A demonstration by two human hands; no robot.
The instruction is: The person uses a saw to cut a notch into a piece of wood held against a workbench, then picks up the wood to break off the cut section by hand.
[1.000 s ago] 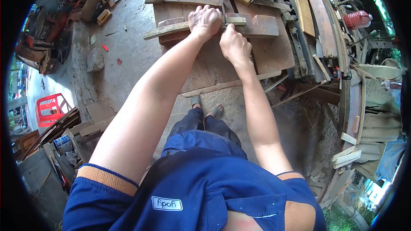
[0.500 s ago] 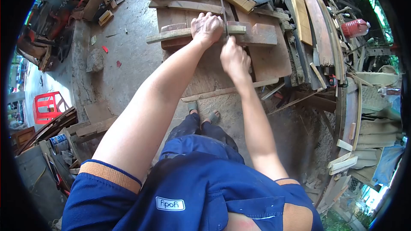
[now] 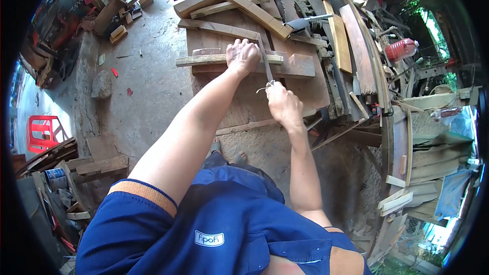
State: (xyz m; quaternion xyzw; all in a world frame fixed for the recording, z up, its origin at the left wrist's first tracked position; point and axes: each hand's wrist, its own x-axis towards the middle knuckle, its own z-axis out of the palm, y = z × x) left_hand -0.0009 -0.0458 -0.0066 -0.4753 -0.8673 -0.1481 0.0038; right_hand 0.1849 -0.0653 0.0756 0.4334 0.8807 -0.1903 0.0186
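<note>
The wooden work board (image 3: 244, 97) fills the middle of the view, lying flat on the concrete floor (image 3: 147, 86), its near edge toward the person. Heaped planks (image 3: 351, 46) crowd it from 12 to 3 o'clock, some long and curved, some stacked at angles. At 9 o'clock, well apart from the board, stands a red plastic stool (image 3: 41, 132), with dark timber scraps just below it. A red jug (image 3: 401, 49) sits among the clutter at 2 o'clock.

On the far part of the board a thick brown block (image 3: 295, 65) lies crosswise, and on top of it rests a thin pale wooden strip (image 3: 204, 60), running from 9 to 3 o'clock and sticking out past the block on the 9 o'clock side.

The left hand (image 3: 242, 56) presses down on that strip, fingers curled over its far edge, knuckles up, pinning it to the block. Just at 3 o'clock of this hand, a narrow saw blade (image 3: 265, 61) crosses the strip, slanting from 12 toward 6 o'clock. The right hand (image 3: 283, 106), at 5 o'clock from the left, is closed in a fist around the saw's handle, which it hides almost wholly; a bit of pale cord shows at its top. The 2 hands are near but not touching.

A grey stone (image 3: 102, 85) lies on the floor at 9 o'clock of the board.
</note>
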